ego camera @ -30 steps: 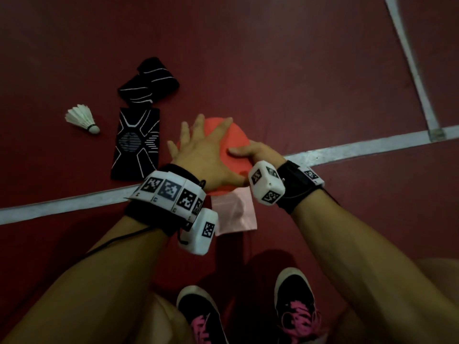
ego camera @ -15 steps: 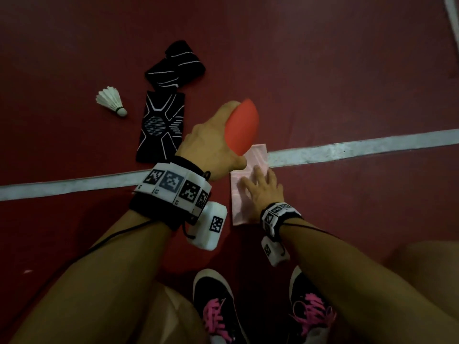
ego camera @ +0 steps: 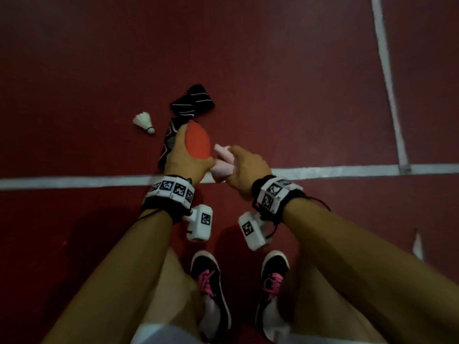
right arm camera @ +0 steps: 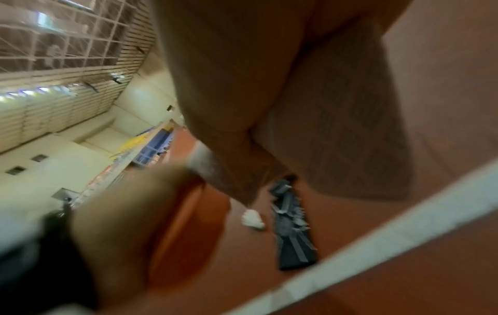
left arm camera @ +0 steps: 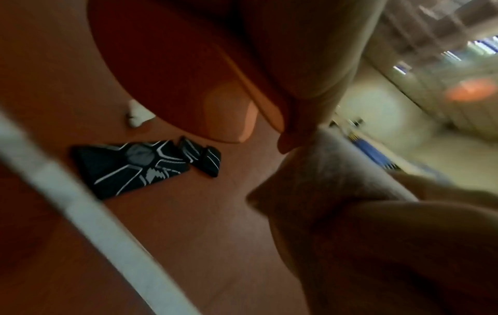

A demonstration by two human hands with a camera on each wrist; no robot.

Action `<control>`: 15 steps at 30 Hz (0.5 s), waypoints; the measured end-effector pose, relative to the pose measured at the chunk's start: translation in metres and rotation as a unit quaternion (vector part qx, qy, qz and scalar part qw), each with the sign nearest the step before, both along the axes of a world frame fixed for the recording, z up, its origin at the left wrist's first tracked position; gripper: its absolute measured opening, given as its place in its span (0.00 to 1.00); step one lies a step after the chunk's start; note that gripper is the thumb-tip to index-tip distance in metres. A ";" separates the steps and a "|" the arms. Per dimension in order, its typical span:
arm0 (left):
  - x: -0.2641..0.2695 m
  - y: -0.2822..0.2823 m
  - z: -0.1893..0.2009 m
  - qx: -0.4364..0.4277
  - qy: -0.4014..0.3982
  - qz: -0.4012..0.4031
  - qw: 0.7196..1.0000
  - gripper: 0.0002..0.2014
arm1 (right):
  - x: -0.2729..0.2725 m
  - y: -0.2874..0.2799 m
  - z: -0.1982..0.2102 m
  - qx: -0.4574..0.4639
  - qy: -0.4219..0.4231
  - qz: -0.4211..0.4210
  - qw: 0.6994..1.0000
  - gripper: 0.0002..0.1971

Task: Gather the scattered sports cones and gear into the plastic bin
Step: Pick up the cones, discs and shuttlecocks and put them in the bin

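Note:
My left hand grips an orange disc cone on edge, lifted off the floor; the left wrist view shows the cone's underside close up. Just to its right, my right hand holds a bunched pink cloth, also off the floor and nearly touching the left thumb. On the floor beyond lie a white shuttlecock, a black patterned sleeve partly hidden behind my left hand, and black striped wristbands. No plastic bin is in view.
A white court line crosses the red floor under my wrists, and another line runs away at the right. My black shoes with pink laces stand below the hands. Netting and a wall show blurred in the right wrist view.
My right hand has picked the pink cloth up from the floor and raised it beside the cone. The left hand keeps the cone, now lifted higher.

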State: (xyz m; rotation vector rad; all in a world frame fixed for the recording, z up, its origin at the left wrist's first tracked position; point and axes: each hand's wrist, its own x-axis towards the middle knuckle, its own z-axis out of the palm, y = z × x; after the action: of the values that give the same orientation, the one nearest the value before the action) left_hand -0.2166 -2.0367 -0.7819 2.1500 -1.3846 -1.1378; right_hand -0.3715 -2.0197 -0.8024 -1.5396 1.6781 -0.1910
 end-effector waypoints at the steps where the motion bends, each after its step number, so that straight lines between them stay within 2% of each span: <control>1: 0.010 0.011 0.032 -0.001 0.024 0.049 0.998 0.48 | 0.004 -0.002 0.041 0.016 0.008 0.024 1.000 0.15; 2: 0.019 0.019 0.059 -0.009 0.043 0.085 0.995 0.49 | 0.009 -0.004 0.079 0.028 0.006 0.030 0.999 0.10; 3: 0.027 0.027 0.092 -0.015 0.051 0.107 0.993 0.50 | 0.016 -0.005 0.117 0.048 -0.007 0.019 0.999 0.10; 7: 0.085 0.082 0.255 -0.034 0.035 0.167 0.985 0.51 | 0.075 0.010 0.281 0.100 -0.087 0.021 0.991 0.12; 9: 0.116 0.121 0.334 -0.049 0.009 0.216 0.975 0.50 | 0.107 0.026 0.360 0.088 -0.118 0.055 0.988 0.15; 10: 0.136 0.147 0.375 -0.064 0.005 0.264 0.962 0.50 | 0.128 0.037 0.401 0.078 -0.134 0.085 0.984 0.16; 12: 0.164 0.201 0.447 -0.099 -0.002 0.352 0.931 0.48 | 0.163 0.067 0.469 0.088 -0.157 0.151 0.972 0.12; 15: 0.189 0.286 0.528 -0.119 -0.029 0.444 0.888 0.48 | 0.219 0.117 0.541 0.091 -0.189 0.230 0.950 0.10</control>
State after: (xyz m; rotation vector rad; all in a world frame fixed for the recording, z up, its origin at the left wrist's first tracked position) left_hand -0.0273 -1.7504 -0.2538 2.2203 -0.3776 -0.5053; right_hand -0.1529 -1.9031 -0.2616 -1.5899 0.9814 -0.0730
